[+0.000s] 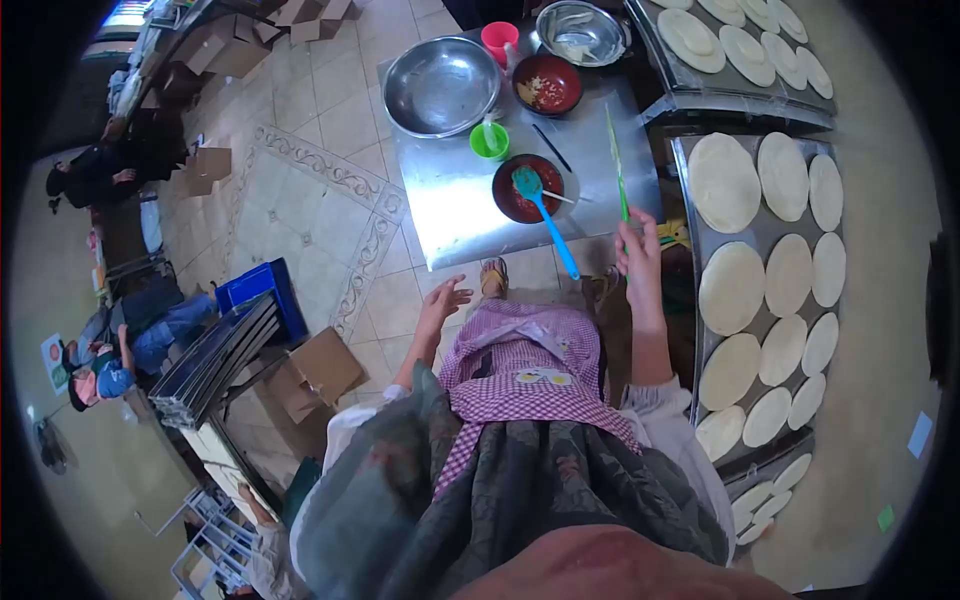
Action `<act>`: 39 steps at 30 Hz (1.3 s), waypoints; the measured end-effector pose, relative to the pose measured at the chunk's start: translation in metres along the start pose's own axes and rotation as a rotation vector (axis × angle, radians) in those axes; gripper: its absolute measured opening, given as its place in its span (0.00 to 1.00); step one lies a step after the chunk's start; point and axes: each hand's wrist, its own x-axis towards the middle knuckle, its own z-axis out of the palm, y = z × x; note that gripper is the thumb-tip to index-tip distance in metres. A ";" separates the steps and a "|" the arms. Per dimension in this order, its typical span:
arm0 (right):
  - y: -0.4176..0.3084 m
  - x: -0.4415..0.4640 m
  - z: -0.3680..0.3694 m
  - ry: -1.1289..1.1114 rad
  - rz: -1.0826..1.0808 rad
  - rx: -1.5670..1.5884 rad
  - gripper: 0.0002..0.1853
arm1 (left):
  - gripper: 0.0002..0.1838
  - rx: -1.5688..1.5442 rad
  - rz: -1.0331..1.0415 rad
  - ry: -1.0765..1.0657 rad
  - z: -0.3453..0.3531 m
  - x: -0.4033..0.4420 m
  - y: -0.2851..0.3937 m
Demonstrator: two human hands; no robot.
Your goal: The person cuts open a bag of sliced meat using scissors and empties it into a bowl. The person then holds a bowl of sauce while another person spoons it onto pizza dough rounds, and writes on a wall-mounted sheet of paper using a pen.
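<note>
My right hand (640, 250) is closed around the handle of a long, narrow green-handled knife (617, 170), its pale blade pointing away over the metal table (440, 215). My left hand (442, 300) hangs in front of the table's near edge, fingers apart and holding nothing. Nearest the two hands is a dark bowl (512, 208) with red sauce in it. Across that bowl rests a blue spatula (550, 225), its handle reaching past the table edge, along with a thin white-handled utensil (560, 196). A black stick-like item (551, 147) lies behind them.
On the table stand a large steel bowl (440, 90), a green cup (489, 141), a red cup (497, 40), a brown bowl (547, 84) with crumbly bits and another steel bowl (582, 35). Trays of round flat dough (725, 182) line the right side. Cardboard boxes (325, 362) and people are at left.
</note>
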 end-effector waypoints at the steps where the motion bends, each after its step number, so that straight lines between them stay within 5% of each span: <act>1: -0.001 0.015 -0.008 0.027 -0.021 0.026 0.18 | 0.26 -0.024 0.009 0.013 0.004 0.000 -0.006; 2: -0.004 0.031 -0.016 0.047 -0.050 0.054 0.18 | 0.26 -0.048 0.026 0.028 0.007 0.000 -0.010; 3: 0.029 0.035 0.071 0.039 -0.009 0.131 0.18 | 0.26 -0.032 0.010 0.101 -0.096 -0.026 -0.004; 7: 0.000 0.083 0.085 0.140 -0.091 0.158 0.19 | 0.26 -0.237 0.058 0.102 -0.135 -0.008 -0.075; 9: -0.013 0.100 0.106 0.122 -0.135 0.216 0.18 | 0.26 -0.293 -0.084 0.143 -0.154 0.006 -0.065; 17: -0.027 0.192 0.104 0.247 -0.219 -0.094 0.16 | 0.25 -0.438 -0.033 0.132 -0.171 0.000 -0.049; 27: 0.015 0.425 0.038 0.460 -0.478 -0.809 0.15 | 0.25 -0.458 -0.093 0.241 -0.145 -0.027 -0.045; 33: -0.033 0.368 0.076 0.347 -0.364 -0.881 0.21 | 0.26 -0.375 -0.217 0.204 -0.103 -0.053 -0.035; 37: -0.011 0.390 0.083 0.336 -0.665 -0.830 0.28 | 0.27 -0.272 -0.185 0.208 -0.095 -0.045 -0.055; 38: -0.017 0.381 0.083 0.153 -0.686 -0.712 0.30 | 0.27 -0.227 -0.183 0.178 -0.093 -0.047 -0.058; 39: -0.014 0.372 0.085 0.273 -0.595 -0.709 0.30 | 0.27 -0.206 -0.162 0.141 -0.090 -0.048 -0.057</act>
